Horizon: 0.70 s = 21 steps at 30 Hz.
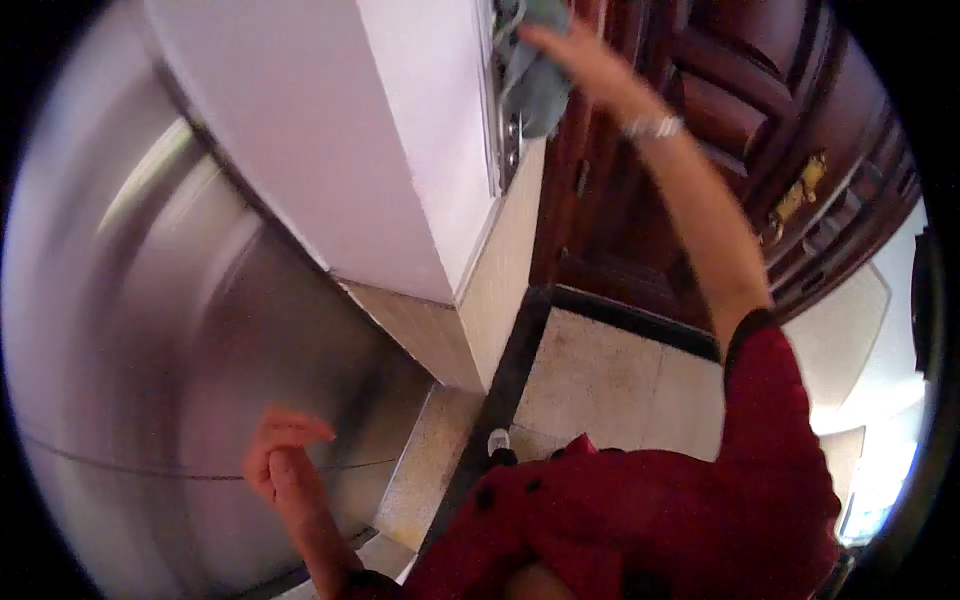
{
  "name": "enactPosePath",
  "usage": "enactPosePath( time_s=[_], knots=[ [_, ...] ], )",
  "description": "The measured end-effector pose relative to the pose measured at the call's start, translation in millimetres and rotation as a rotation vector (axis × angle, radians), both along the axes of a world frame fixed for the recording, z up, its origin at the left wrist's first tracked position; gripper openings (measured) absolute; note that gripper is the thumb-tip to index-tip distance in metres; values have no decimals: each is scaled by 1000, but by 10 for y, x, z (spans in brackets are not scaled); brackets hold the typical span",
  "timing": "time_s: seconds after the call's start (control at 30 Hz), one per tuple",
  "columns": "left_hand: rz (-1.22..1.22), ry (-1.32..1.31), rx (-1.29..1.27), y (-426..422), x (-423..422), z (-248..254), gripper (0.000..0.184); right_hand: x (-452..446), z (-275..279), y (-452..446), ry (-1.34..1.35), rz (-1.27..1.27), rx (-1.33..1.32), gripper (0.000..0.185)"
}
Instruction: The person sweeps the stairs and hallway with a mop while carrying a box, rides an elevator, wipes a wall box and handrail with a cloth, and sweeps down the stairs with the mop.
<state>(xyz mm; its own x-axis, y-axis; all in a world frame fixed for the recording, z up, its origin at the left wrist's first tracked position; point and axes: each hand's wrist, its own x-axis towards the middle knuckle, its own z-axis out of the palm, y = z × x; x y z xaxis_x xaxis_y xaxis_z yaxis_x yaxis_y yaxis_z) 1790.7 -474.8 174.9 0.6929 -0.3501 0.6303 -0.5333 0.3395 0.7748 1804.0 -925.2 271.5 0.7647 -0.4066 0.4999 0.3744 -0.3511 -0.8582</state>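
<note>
At the top of the head view, my right hand [570, 50] presses a grey-green cloth [545, 95] against a metal wall panel [511, 150] with round buttons or fittings. The cloth hides the panel's upper part, and it hangs down beside the dark door frame. A silver bracelet [652, 127] circles my right wrist. Low on the left, my left hand [285, 452] hovers in front of a brushed metal surface [200, 330]. Its fingers are loosely bent and a little blurred, with nothing visible in them.
A carved dark wooden door [720, 110] with a brass handle [800, 190] stands on the right. Between it and the metal surface a white wall corner [420, 200] juts out above beige tiles [430, 330]. Below lies a pale floor [610, 380] with a dark border strip.
</note>
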Motion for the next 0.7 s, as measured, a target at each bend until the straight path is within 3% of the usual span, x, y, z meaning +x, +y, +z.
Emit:
enactPosePath(
  time_s=[0.07,0.2,0.3,0.33,0.4,0.43,0.5,0.7],
  knots=[
    [-14,63,38,-17,185,-68,25,-119,-651,702,-70,-226,-181,55],
    [-102,81,99,-276,456,-200,26,-265,-2088,1580,124,-359,-478,43],
    [-273,-89,187,-731,503,-343,27,-493,-2992,1863,452,-562,-1158,34],
    [-285,-276,297,-899,521,-390,28,-856,-2470,1815,524,-348,-523,43],
    [-345,-743,457,-1422,396,-483,29,-1698,-2249,1560,413,-297,148,54],
    [-877,-190,-40,-1701,244,-314,35,-1675,-2426,1409,356,-315,158,55],
    [-926,-166,-45,-1913,-311,-358,34,-2536,-2436,1488,308,-374,274,53],
    [-1093,-15,53,-2710,-1301,-471,33,-4611,-3091,1867,550,-1069,295,53]
  ],
)
